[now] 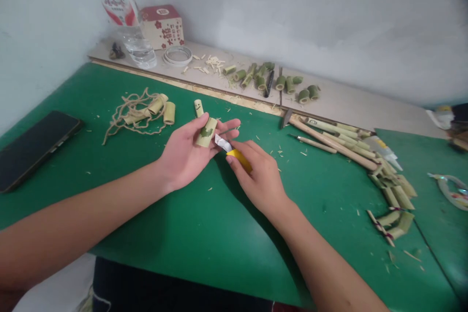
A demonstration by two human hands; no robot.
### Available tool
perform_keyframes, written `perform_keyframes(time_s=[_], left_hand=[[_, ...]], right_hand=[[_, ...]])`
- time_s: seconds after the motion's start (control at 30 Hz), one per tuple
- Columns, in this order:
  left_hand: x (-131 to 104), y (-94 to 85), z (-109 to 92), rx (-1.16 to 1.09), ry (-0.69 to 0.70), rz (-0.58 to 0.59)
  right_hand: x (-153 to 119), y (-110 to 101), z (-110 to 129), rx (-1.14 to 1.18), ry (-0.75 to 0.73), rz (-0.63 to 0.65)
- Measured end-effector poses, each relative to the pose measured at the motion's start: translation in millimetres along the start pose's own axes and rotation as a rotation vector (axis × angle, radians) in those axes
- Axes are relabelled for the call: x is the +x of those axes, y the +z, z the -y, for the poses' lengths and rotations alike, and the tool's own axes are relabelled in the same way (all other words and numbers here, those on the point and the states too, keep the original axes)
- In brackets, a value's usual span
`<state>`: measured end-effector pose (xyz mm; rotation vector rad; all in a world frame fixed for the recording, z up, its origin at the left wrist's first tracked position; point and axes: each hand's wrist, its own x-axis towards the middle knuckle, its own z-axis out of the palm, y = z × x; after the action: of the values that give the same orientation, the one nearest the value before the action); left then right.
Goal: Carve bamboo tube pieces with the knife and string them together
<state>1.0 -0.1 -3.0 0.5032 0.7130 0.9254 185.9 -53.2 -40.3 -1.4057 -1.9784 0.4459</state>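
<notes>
Bamboo tube (206,132) with a dark green patch sits near the middle of the frame, in the left hand (186,150). That hand is half curled with its palm up. Its thumb presses on the tube, and some fingers stick out loosely to the right. A thin bamboo piece with a smiley face (198,107) pokes up just above the thumb; I cannot tell if the two are joined.

The right hand (261,175) is curled snugly around a yellow craft knife (239,160). From this hand, the tube lies up and to the left in the frame. The knife points that way too, its tip just beside the tube's right side; I cannot tell if they touch. The left hand is nearer.

The tube's long way runs mostly up and down. Its top tips a bit right, and its bottom points down and a bit left.
</notes>
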Motion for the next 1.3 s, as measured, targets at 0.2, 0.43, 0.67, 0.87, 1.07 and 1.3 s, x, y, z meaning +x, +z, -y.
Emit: perform_keyframes(time_s=[0.2,0.43,0.67,0.87,1.07,1.3], left_hand=[[-0.2,-1.5,0.4,-0.01,-0.007,0.013],[-1.1,-0.6,-0.1,-0.026,-0.024,0.02],[-0.9,-0.1,0.0,-0.02,-0.019,0.011],[0.7,-0.4,0.2,0.015,0.029,-0.027],[2.3,-1.4,-0.1,0.031,0.035,-0.083],[2.5,-3.5,2.9,0.116,0.022,-0.087]], right_hand=[[0.0,0.3,0.6,0.004,0.009,0.0],[0.3,-0.1,1.5,0.001,0.01,-0.001],[0.6,-0.8,2.0,0.0,0.012,-0.005],[0.5,-1.8,3.1,0.032,0.023,-0.023],[1.1,-2.5,3.7,0.054,0.018,-0.067],[1.0,-4.9,5.4,0.089,-0.025,-0.202]])
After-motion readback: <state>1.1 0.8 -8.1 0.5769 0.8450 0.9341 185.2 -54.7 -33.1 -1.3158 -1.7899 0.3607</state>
